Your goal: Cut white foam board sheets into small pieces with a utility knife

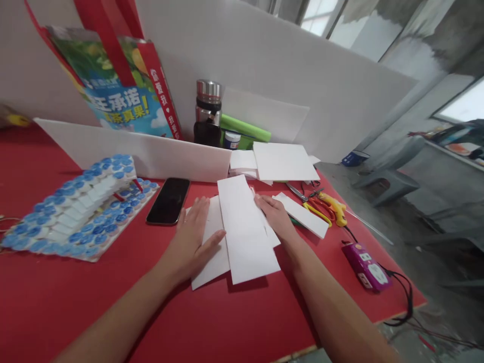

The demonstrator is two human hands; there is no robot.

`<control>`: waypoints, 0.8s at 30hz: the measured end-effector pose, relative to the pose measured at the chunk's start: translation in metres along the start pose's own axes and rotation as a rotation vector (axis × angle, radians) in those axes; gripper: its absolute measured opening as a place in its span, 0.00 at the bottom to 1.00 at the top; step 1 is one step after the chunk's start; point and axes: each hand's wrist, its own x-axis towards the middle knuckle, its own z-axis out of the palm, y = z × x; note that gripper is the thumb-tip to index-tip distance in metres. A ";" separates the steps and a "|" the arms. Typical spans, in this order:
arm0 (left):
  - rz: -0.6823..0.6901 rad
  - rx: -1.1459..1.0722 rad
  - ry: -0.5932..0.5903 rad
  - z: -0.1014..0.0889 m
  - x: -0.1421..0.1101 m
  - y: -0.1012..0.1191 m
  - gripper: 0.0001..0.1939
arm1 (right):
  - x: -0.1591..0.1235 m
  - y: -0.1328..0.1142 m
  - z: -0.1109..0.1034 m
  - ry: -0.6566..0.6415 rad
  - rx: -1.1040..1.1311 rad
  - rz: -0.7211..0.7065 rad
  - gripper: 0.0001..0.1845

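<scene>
My left hand (194,234) lies flat on a white foam-board sheet (212,267), its thumb stretched to the edge of a second piece. That piece, a long white strip (245,229), rests at a slight angle over the sheet. At the strip's right edge, my right hand (273,214) has its fingers bent and pressed together. A thin, pale tip shows by its fingertips, too small to name. Left of my left hand lies a black phone (168,200). A narrow white offcut (302,214) is just right of my right hand.
A blue-flowered staircase model (83,206) stands left on the red table (151,312). Pliers (297,191), a yellow glue gun (335,206) and a purple power strip (366,267) with cables lie right. White boards (285,161), a steel flask (208,101) and a shopping bag (121,96) are behind.
</scene>
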 end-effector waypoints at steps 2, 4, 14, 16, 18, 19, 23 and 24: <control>0.011 -0.008 -0.004 0.000 -0.001 0.001 0.44 | -0.004 0.004 -0.004 -0.008 -0.010 -0.020 0.28; 0.024 -0.006 -0.011 0.000 -0.001 0.002 0.44 | -0.009 0.007 -0.008 -0.012 -0.036 -0.042 0.27; 0.094 0.180 -0.063 0.006 -0.001 0.002 0.45 | -0.002 0.012 -0.015 0.131 -0.077 -0.127 0.18; 0.110 0.212 -0.061 0.008 -0.001 0.002 0.43 | 0.002 0.013 -0.019 0.131 0.023 -0.029 0.17; 0.113 0.213 -0.055 0.008 -0.001 0.001 0.41 | 0.005 0.015 -0.021 0.135 0.133 0.026 0.17; 0.114 0.209 -0.051 0.008 -0.002 0.001 0.41 | 0.006 0.015 -0.022 0.128 0.187 0.042 0.17; 0.120 0.207 -0.056 0.007 -0.001 0.000 0.41 | 0.006 0.017 -0.019 0.057 0.303 0.098 0.18; 0.121 0.209 -0.057 0.007 -0.001 0.000 0.41 | 0.006 0.018 -0.017 0.037 0.309 0.107 0.19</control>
